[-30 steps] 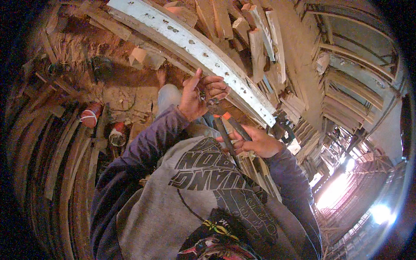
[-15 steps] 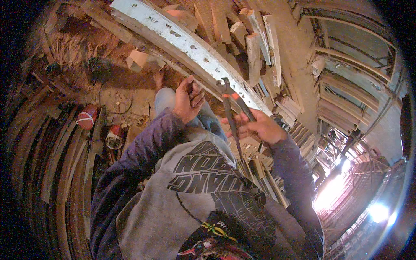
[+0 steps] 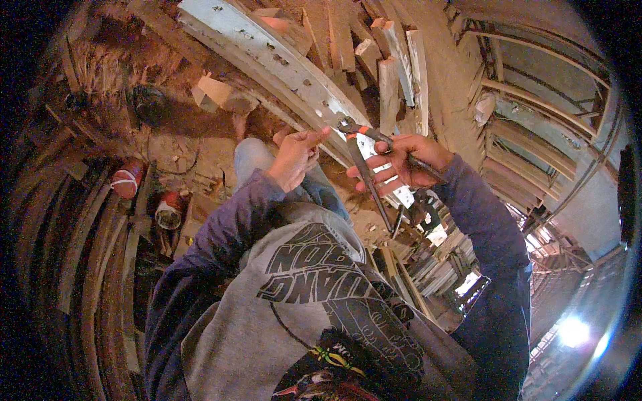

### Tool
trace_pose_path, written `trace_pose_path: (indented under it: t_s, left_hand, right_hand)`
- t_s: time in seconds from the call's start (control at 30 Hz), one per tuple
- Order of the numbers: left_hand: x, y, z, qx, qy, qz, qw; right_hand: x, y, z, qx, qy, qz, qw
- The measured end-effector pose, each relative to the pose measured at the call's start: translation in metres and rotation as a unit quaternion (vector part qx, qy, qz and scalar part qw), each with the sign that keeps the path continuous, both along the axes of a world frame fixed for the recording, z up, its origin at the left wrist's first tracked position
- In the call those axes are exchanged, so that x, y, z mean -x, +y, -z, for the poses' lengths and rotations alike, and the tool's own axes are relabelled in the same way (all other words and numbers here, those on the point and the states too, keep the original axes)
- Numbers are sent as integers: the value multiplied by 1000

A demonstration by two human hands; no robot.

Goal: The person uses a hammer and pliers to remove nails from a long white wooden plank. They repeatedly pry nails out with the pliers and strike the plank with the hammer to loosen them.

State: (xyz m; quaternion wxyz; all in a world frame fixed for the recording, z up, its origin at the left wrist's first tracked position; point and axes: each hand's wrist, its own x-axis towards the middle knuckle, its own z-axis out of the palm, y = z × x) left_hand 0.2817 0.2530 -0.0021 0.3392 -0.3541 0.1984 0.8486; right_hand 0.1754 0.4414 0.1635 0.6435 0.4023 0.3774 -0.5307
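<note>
The right grip [image 3: 411, 160] is wrapped around a pair of dark metal pincers with 2 orange-banded handles [image 3: 358, 154], the handles spread. Their head sits just ahead of the left grip [image 3: 294, 158], whose fingers are curled; whether they pinch anything, I cannot tell. Beyond both grips runs a long, white-painted wooden beam dotted with dark holes [image 3: 294, 73]. The step looks like readying the pincers; using them calls for squeezing the 2 handles together.

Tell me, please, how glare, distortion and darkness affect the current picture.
Head view, lower right: a bright light flares, with a streak beside it; head view, left: boards bow with the fisheye, near a black, grainy rim; head view, centre: pincers in the right hand read fairly clearly.
</note>
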Motion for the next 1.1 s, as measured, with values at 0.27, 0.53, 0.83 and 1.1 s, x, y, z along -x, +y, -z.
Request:
trace_pose_path:
  t_s: [0.27, 0.53, 0.83, 1.1]
  left_hand:
    - [8, 3, -10, 58, 100, 67, 991]
    - [14, -1, -10, 107, 114, 118, 981]
    - [14, -2, -7, 70, 95, 117, 986]
    - [13, -3, -1, 100, 117, 154, 976]
  right_hand:
    - [31, -3, 5, 63, -80, 68, 992]
    - [18, 12, 23, 102, -100, 158, 977]
    - [-6, -2, 13, 77, -47, 278, 956]
    - [-14, -19, 13, 61, -78, 315, 944]
